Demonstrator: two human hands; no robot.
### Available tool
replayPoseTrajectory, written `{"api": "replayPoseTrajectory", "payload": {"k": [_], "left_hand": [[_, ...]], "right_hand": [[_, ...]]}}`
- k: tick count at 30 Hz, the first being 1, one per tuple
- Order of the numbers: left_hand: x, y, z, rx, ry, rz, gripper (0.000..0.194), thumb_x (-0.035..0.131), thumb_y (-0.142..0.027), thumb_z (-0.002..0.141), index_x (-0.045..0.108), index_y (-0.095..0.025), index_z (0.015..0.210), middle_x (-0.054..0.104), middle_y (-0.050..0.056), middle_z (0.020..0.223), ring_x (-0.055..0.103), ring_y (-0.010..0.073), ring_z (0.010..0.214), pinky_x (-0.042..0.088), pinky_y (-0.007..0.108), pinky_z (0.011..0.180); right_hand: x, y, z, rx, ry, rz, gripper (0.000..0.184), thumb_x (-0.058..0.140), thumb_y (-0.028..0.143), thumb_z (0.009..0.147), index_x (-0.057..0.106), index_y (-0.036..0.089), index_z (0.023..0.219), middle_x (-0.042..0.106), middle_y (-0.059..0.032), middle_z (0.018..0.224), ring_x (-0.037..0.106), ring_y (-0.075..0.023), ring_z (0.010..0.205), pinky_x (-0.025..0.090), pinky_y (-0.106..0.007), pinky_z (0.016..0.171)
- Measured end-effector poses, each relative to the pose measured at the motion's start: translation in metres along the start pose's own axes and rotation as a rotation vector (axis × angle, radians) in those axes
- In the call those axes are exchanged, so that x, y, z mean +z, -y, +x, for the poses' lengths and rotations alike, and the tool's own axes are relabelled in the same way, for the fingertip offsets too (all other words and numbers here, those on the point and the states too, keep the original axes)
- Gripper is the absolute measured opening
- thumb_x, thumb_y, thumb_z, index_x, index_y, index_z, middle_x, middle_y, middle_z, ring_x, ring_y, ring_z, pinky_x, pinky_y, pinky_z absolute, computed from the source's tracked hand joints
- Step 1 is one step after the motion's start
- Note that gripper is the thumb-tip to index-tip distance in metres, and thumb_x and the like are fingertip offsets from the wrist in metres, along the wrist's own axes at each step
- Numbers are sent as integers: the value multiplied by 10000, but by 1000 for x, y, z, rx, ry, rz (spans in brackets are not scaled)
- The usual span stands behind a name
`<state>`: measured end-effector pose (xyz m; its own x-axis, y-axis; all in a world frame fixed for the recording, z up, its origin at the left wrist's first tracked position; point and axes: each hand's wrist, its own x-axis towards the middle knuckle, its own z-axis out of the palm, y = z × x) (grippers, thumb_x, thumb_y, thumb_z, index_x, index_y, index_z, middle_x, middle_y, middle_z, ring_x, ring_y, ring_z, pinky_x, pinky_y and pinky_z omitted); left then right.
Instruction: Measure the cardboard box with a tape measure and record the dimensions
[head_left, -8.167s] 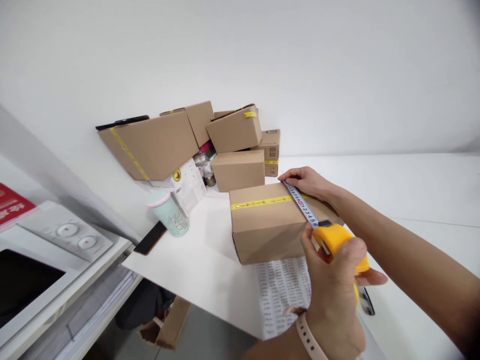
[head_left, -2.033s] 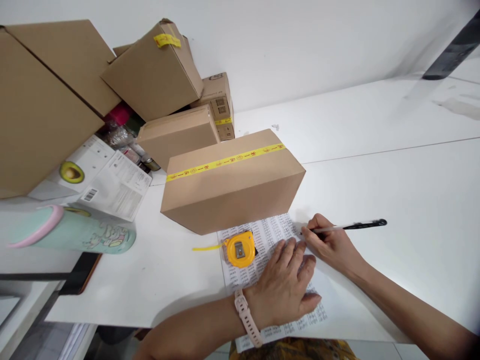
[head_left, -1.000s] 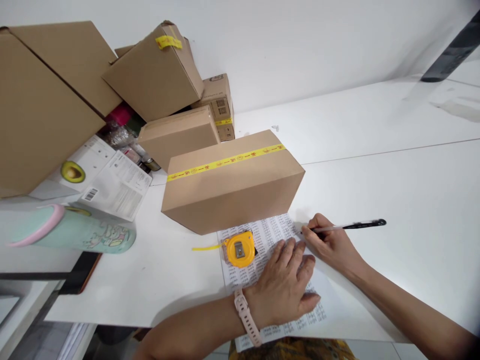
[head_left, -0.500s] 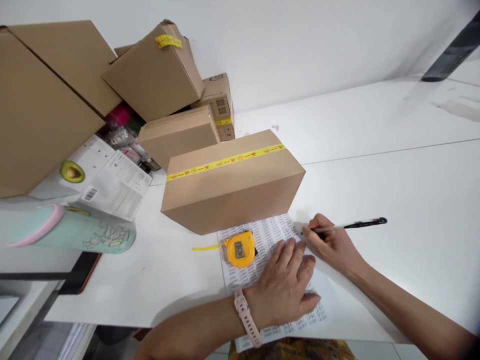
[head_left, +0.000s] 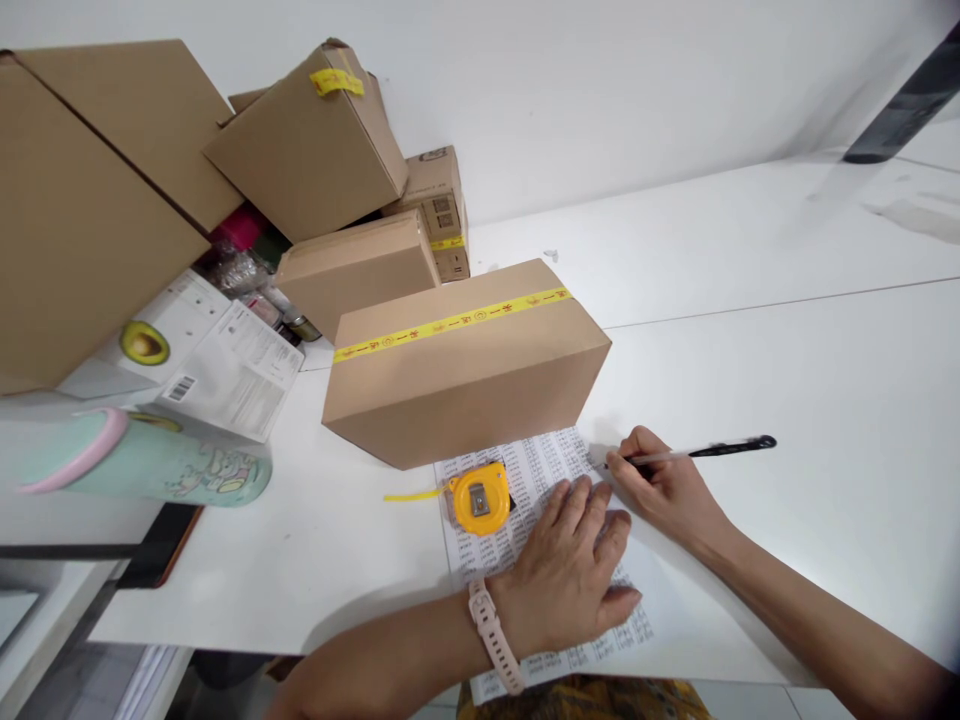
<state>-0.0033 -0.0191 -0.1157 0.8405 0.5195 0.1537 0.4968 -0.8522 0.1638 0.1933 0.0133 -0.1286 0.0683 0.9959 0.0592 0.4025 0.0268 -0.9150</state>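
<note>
A sheet of paper (head_left: 551, 458) covered in rows of handwriting lies on the white table. Flat on it rests my left hand (head_left: 574, 565), fingers outstretched, a pink watch band at the wrist. My right hand (head_left: 664, 490) pinches a pen (head_left: 731, 447), its tip down at the sheet's upper right edge. To the left of my left hand, a yellow tape measure (head_left: 480, 498) sits on the paper with a short piece of its blade sticking out leftward. Just beyond the sheet stands a closed cardboard box (head_left: 465, 375) with yellow printed tape along its top.
More cardboard boxes (head_left: 307, 150) are stacked at the back left against the wall. A white carton (head_left: 232, 360) with an avocado picture and a mint bottle (head_left: 187, 465) with a pink ring stand at the left. A dark upright object (head_left: 904, 110) is at the far right.
The pen and my right hand have shifted very slightly to the right. My left hand, the tape measure and the boxes look the same.
</note>
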Motion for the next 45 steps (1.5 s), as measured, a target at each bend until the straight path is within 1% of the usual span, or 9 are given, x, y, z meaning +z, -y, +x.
{"api": "replayPoseTrajectory", "payload": {"k": [27, 29, 31, 34, 36, 37, 40, 42, 45], "left_hand": [[-1, 0, 0, 0, -2, 14, 642, 374, -529, 1010, 410, -48, 1433, 411, 234, 1535, 327, 377, 1470, 250, 492, 1225], [0, 0, 0, 2, -5, 16, 644, 372, -531, 1010, 410, -48, 1435, 411, 235, 1535, 330, 379, 1469, 244, 491, 1227], [0, 0, -1, 2, -3, 16, 649, 373, -534, 1009, 409, -49, 1438, 406, 235, 1539, 334, 380, 1466, 238, 487, 1229], [1, 0, -1, 1, -6, 16, 655, 378, -537, 1008, 403, -51, 1445, 401, 234, 1546, 334, 374, 1468, 232, 481, 1232], [1, 0, -2, 2, -16, 16, 654, 380, -538, 1007, 406, -53, 1445, 396, 233, 1551, 328, 371, 1472, 232, 479, 1232], [1, 1, -2, 2, -22, 15, 653, 383, -539, 1006, 410, -55, 1444, 395, 233, 1553, 326, 371, 1473, 234, 479, 1232], [3, 1, -3, 5, -42, 15, 648, 403, -535, 999, 426, -60, 1438, 402, 232, 1550, 335, 374, 1468, 254, 482, 1225], [6, 1, -3, 8, -62, 16, 644, 421, -530, 992, 440, -57, 1430, 418, 235, 1539, 353, 377, 1458, 276, 488, 1217], [10, 1, -1, 9, -106, 6, 642, 482, -523, 967, 472, -55, 1405, 456, 238, 1510, 392, 383, 1433, 324, 502, 1193]], "right_hand": [[0, -3, -1, 10, -13, 7, 291, 574, 429, 922, 462, 244, 727, 411, 51, 586, 359, -115, 499, 302, -265, 454], [1, -4, -2, 13, -38, -4, 302, 572, 439, 928, 459, 245, 727, 418, 49, 580, 368, -117, 494, 308, -265, 453], [-1, -3, -2, 5, -105, -24, 307, 569, 452, 936, 463, 246, 733, 442, 39, 583, 393, -125, 499, 323, -267, 453], [-10, -5, 2, -41, -216, -127, 221, 561, 441, 950, 544, 242, 854, 580, -9, 694, 507, -156, 572, 391, -276, 490], [-19, -9, 6, -143, -223, -268, 131, 535, 364, 964, 593, 249, 992, 673, -45, 859, 600, -189, 692, 466, -300, 582], [-23, -12, 9, -213, -197, -347, 139, 512, 299, 964, 605, 259, 1059, 695, -55, 952, 633, -209, 782, 496, -321, 649], [-34, -25, 15, -390, -106, -552, 378, 434, 107, 907, 620, 275, 1190, 700, -70, 1124, 629, -263, 1013, 528, -386, 788], [-37, -33, 17, -428, -98, -662, 502, 411, 26, 848, 629, 249, 1242, 700, -93, 1159, 609, -288, 1062, 539, -419, 811], [-37, -38, 17, -455, -105, -773, 605, 397, -47, 763, 660, 204, 1247, 705, -115, 1183, 603, -304, 1078, 540, -456, 853]]}}
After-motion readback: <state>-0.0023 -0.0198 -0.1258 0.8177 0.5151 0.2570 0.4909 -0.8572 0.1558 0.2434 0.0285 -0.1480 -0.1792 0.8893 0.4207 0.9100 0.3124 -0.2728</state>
